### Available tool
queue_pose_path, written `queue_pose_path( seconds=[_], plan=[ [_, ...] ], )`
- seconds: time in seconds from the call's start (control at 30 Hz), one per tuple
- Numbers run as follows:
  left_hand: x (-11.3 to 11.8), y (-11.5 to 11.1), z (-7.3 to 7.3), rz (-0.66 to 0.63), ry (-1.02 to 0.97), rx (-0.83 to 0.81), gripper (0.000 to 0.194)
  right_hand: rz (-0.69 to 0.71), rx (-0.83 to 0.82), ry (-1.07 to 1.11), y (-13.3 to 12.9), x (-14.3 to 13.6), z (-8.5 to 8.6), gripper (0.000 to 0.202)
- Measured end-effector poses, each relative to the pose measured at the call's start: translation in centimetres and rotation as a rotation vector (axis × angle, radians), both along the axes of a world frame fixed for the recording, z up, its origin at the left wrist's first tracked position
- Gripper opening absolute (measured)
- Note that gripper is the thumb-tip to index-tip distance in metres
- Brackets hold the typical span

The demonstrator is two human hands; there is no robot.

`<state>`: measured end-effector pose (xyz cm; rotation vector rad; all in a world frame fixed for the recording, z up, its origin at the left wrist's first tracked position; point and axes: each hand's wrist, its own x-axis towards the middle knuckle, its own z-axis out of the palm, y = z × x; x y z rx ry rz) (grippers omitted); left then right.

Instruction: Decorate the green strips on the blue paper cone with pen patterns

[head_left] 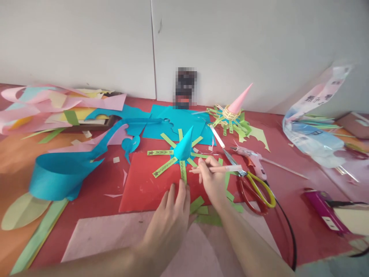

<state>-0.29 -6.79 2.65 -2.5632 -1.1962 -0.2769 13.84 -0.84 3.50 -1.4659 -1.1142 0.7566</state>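
"Pencil, one, pale barrel. Gripped between thumb and fingers of the right hand, nearly level, tip pointing left."

"Why so level?"

"We judge that the low slant keeps the tip in view. It sits just beside the marked green strip; whether it touches, we cannot tell."

"Left hand?"

"Gripping nothing. Fingers extended, fingertips resting on that strip's near end: a paperweight of sorts, we suppose, against the narrow paper sliding."

"Next outward?"

"Blue paper cone, one, point up, the strips radiating from its base. It stands toward the far side of the red sheet, which we think leaves the near side free for the hands. Two strips at its left bear stars."

"Loose stock?"

"Green offcuts, several, around the right wrist at the sheet's near edge."

"Tools?"

"Scissors, one pair, red and yellow loops facing the near side, handy, we judge, for the right hand. Pink glue gun, just beyond."

"Farthest?"

"Pink paper cone, ringed with marked strips, near the wall: in sight, and well apart from both hands."
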Motion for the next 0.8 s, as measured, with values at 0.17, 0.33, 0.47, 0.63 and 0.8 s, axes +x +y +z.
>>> queue_pose_path(
  seconds=[0.17,0.33,0.47,0.63,0.8],
  plan=[
    [0.1,-1.7,-0.7,-0.007,0.018,-0.015,0.059,-0.016,0.006,-0.029,-0.9,0.8,1.2,0.035],
    [0.0,-2.2,-1.0,0.004,0.028,0.020,0.059,-0.003,-0.052,-0.009,-2.5,0.5,1.1,0.033],
    [0.1,-2.5,-1.2,-0.035,-0.012,0.062,0.056,-0.046,-0.065,0.007,-3.0,-0.3,0.1,0.034],
    [0.2,-2.6,-1.6,-0.039,-0.030,0.061,0.052,0.044,-0.055,-0.045,-2.7,-0.6,-0.5,0.037],
    [0.3,-2.5,-2.0,-0.047,-0.052,0.090,0.055,0.144,-0.064,-0.003,-2.6,-0.4,-0.6,0.034]
  ],
)
